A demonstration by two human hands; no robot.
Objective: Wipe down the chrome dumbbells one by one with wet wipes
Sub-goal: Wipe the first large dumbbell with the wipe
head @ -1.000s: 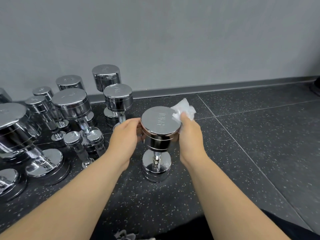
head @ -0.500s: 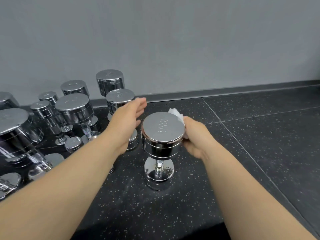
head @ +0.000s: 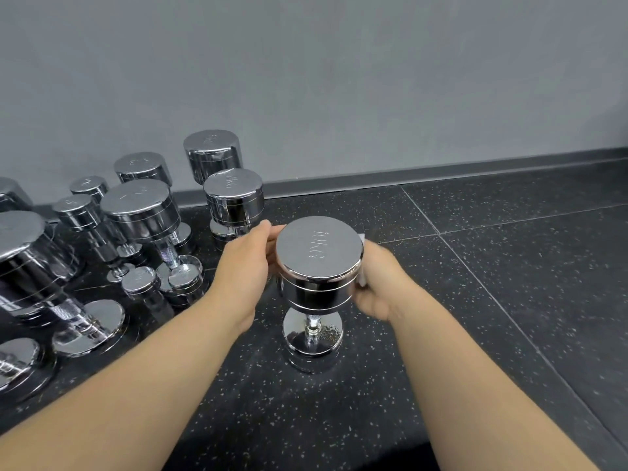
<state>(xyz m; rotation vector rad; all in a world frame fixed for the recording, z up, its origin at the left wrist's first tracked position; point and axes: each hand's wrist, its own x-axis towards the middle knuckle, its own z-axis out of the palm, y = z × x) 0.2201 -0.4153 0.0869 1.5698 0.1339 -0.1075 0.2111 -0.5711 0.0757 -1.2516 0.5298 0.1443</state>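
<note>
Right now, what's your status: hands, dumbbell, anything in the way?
Left hand cups the 10KG dumbbell at its top head. Right hand holds wet wipe against its right side. Dumbbell upright on floor. Other dumbbells clustered left, not blocking.

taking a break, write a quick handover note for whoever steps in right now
Left hand: cups the top head of the upright 10KG dumbbell, steadying it.
Right hand: presses the wet wipe against that head's right side.
Done: which dumbbells are already wiped cannot be told.
Left: finish this one, then the other dumbbells at left by the wall.
</note>
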